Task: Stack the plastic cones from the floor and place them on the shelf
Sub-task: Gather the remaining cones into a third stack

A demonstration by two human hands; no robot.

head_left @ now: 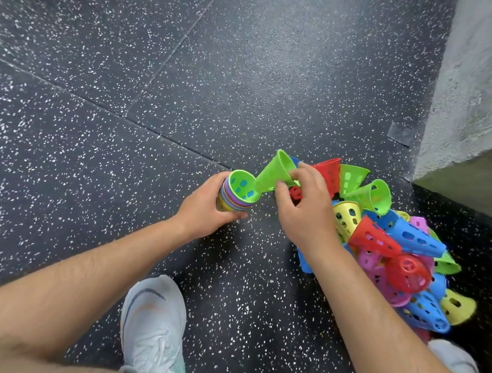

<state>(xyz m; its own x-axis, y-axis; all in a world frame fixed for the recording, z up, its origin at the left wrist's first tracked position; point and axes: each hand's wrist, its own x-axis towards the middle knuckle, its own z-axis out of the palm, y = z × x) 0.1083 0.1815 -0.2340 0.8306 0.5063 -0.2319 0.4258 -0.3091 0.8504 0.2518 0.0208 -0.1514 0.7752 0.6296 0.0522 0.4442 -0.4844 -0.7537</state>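
Green plastic is pinched between the right hand's fingers and thumb: one green cone, tilted, its narrow end at the open mouth of the stack. The left hand curls its fingers round that single stack of nested cones (top one green, many-coloured rims beneath); whether its base touches the floor I cannot tell. Just beside the right hand, at the floor's right edge below the wall, lies one pile of loose cones: at least four red, three green, two yellow; blue and pink overlap too much to count. Two white shoes show: the left shoe between the forearms, the right shoe near the bottom right corner.
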